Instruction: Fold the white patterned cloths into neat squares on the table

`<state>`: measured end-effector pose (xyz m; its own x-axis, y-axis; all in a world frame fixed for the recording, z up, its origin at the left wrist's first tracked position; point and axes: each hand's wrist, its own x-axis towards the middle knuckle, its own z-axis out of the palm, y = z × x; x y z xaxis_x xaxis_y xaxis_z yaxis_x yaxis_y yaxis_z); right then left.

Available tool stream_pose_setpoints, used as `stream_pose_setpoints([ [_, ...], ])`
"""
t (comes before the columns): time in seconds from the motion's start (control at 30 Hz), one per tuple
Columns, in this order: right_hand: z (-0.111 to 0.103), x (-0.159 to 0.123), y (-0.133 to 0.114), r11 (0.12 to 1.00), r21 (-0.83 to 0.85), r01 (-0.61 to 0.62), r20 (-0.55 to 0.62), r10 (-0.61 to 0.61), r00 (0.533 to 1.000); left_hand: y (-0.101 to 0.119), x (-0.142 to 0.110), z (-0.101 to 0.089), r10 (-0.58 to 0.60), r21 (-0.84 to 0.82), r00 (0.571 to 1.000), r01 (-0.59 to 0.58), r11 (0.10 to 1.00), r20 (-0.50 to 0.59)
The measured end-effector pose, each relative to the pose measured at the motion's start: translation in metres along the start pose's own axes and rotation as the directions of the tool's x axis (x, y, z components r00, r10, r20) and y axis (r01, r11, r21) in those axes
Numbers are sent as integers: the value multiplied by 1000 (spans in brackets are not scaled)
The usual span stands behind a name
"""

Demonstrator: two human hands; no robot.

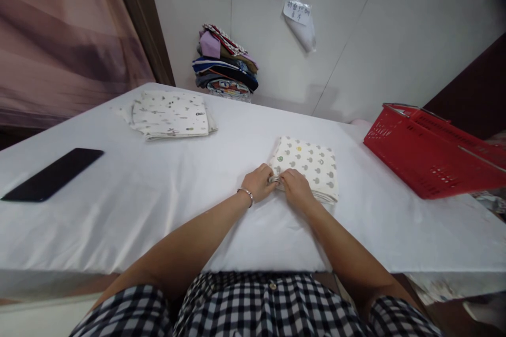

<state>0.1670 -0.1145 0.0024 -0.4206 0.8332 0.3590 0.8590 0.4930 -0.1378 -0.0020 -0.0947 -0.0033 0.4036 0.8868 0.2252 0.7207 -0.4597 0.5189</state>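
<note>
From far off, I see the left hand [258, 182] and right hand [297, 189] pinching a corner of the cloth [310, 162], which lies just past the right hand. I think soft, even pinches keep the layers flat.

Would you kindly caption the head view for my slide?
Left hand and right hand grip a folded cloth on a white table.

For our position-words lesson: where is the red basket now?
In the head view, the red basket is at the right, on the white table, right of the held cloth.
</note>
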Motion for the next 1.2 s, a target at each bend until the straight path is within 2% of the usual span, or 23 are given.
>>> stream_pose_setpoints([
  [0.2,0,-2,-2,1000,-15,9,2,-9,1000,0,3,2,-16,56,999,15,998,29],
  [0.47,-1,-5,-5,1000,2,-18,-26,18,999,-2,1,0,90,135,996,-92,987,18],
  [0.73,2,0,-6,997,-75,-33,9,33,999,2,0,1,0,61,1000,2,998,-27],
  [0.9,3,2,-9,994,-98,-40,17,42,999,2,3,6,-34,75,997,39,996,-63],
  [1.07,-3,-2,-10,1000,-26,-2,24,3,1000,1,2,7,20,160,996,-6,987,-86],
  [1.2,-14,-8,-7,992,127,27,66,-35,997,1,0,6,14,193,997,0,981,-71],
])
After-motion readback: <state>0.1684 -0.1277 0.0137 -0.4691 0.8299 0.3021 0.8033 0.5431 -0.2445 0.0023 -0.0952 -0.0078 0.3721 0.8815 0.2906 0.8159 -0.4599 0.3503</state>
